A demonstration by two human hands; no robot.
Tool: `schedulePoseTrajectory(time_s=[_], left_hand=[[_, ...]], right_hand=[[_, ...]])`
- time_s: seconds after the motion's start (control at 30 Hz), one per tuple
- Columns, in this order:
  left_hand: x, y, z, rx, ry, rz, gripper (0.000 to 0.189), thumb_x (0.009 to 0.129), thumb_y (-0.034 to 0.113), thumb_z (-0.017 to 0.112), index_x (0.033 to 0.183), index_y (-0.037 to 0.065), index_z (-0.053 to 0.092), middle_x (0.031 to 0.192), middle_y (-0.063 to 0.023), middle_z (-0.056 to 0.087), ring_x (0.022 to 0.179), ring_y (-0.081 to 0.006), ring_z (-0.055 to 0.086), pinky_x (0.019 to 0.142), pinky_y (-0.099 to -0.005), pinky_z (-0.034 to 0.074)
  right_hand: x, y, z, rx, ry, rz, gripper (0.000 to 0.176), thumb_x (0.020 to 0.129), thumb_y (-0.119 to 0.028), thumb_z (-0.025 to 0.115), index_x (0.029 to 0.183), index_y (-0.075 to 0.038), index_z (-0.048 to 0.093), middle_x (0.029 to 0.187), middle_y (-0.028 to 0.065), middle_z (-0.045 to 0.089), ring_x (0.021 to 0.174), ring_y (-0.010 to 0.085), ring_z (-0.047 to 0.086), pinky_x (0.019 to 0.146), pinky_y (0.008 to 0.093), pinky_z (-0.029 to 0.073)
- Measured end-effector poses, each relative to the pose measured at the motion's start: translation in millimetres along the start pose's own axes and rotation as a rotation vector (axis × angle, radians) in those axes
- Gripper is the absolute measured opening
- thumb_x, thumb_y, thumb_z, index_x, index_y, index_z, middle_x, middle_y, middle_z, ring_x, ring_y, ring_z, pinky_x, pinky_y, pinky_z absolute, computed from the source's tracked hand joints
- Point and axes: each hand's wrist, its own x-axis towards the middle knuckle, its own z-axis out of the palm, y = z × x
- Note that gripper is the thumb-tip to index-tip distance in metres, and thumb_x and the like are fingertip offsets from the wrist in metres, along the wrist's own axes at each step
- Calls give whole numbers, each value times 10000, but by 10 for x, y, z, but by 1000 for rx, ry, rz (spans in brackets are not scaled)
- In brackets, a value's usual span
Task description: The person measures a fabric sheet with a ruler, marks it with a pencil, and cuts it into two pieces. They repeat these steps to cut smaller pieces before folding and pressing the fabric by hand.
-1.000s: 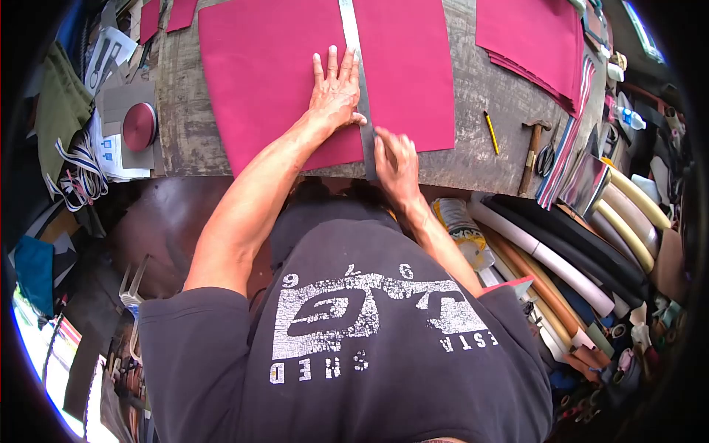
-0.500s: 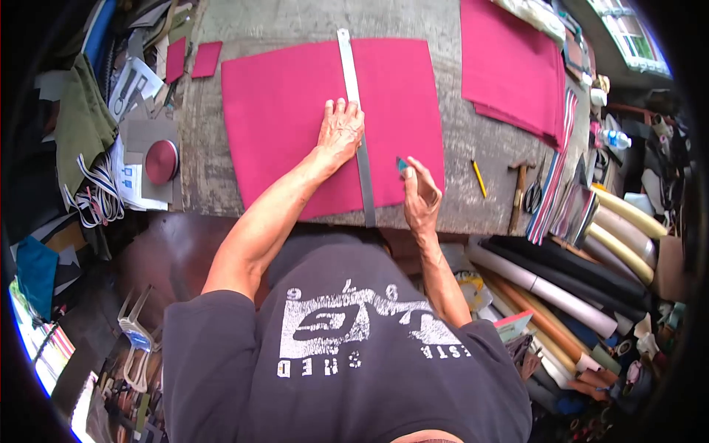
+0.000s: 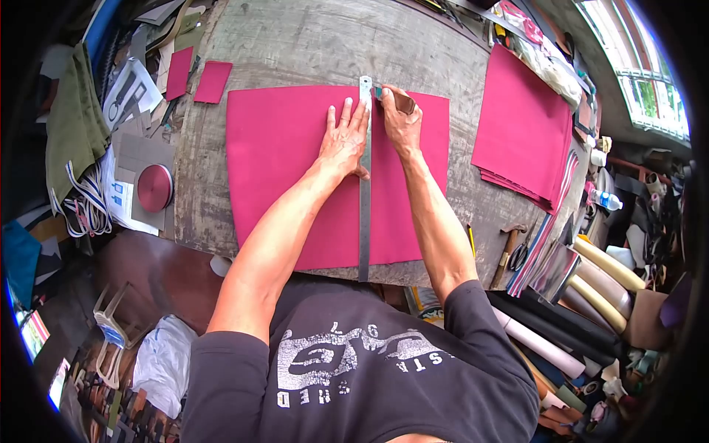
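A magenta fabric panel (image 3: 295, 199) lies flat on the worktable, with a long metal ruler (image 3: 365, 236) laid across it from top to bottom. My left hand (image 3: 344, 144) rests flat and open, its fingers spread on the fabric and the ruler's left edge, holding nothing. Close to the ruler's far end, my right hand (image 3: 402, 125) is closed around a small teal-tipped tool (image 3: 379, 93) with a brown body. The tool's tip is beside the ruler's right edge; its exact kind is hard to make out.
More magenta fabric (image 3: 521, 125) is stacked at the right, beyond striped webbing (image 3: 543, 236), a hammer (image 3: 508, 255) and scissors (image 3: 518, 257). Small magenta pieces (image 3: 213, 82) and a ribbon roll (image 3: 154, 187) lie left. Material rolls (image 3: 543, 347) stand below the table's right edge.
My right hand has moved from the fabric's near right part up to the ruler's far end, tool still in it. The ruler now lies straighter, and the view has shifted.
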Motion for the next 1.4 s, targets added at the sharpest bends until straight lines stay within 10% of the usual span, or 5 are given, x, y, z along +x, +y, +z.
schedulePoseTrajectory(time_s=[0.73,1.07,1.4], left_hand=[[8,-42,-52,-45,-34,-3,1502,403,504,968,1563,-60,198,1672,-194,99,1548,-420,37,1219,-635,113],[18,-21,-65,-7,-55,-6,1479,429,506,962,1564,-57,199,1666,-189,127,1543,-426,56,1213,-644,125],[71,-56,122,-2,-17,12,1505,409,526,967,1567,-45,194,1670,-191,123,1536,-456,51,1189,-700,104]], right_hand=[[32,-68,70,-36,-16,21,212,1000,-155,635,1090,17,722,874,55,747,813,81,662,708,260,532],[207,-159,68,-396,-66,-99,194,935,-225,654,993,-61,741,810,204,717,783,372,720,700,427,564],[-649,-54,-154,-426,-52,-69,139,923,-202,661,986,-100,732,811,186,718,787,389,707,748,458,570]])
